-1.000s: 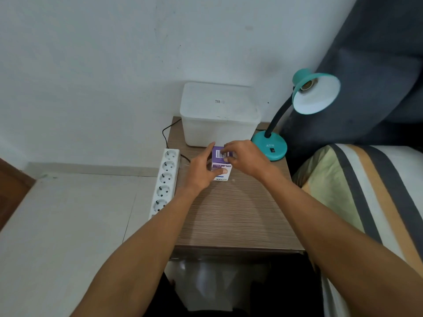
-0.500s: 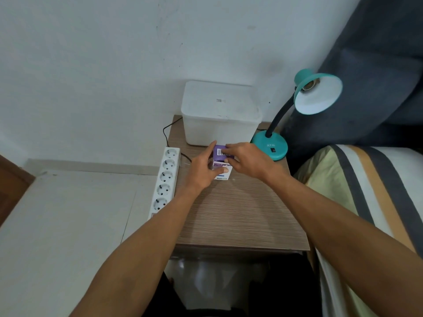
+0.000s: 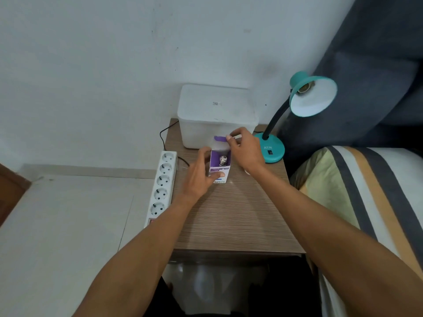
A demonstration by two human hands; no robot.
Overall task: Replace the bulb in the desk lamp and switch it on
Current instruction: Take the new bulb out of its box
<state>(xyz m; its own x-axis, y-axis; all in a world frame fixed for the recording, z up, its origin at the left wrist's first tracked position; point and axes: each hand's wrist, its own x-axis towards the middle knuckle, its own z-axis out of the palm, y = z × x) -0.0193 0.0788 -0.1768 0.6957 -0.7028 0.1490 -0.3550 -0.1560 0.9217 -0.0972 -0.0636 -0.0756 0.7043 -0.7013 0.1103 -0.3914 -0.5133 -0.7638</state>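
Head view: purple-white bulb box in left hand, flap pinched open by right fingers, screw base visible.

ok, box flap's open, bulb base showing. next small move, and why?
Probably: the right hand lets go of the flap and pinches the bulb's screw base to draw it out, while the left hand steadies the bulb box. The base is exposed at the open end, and the lamp socket looks empty.
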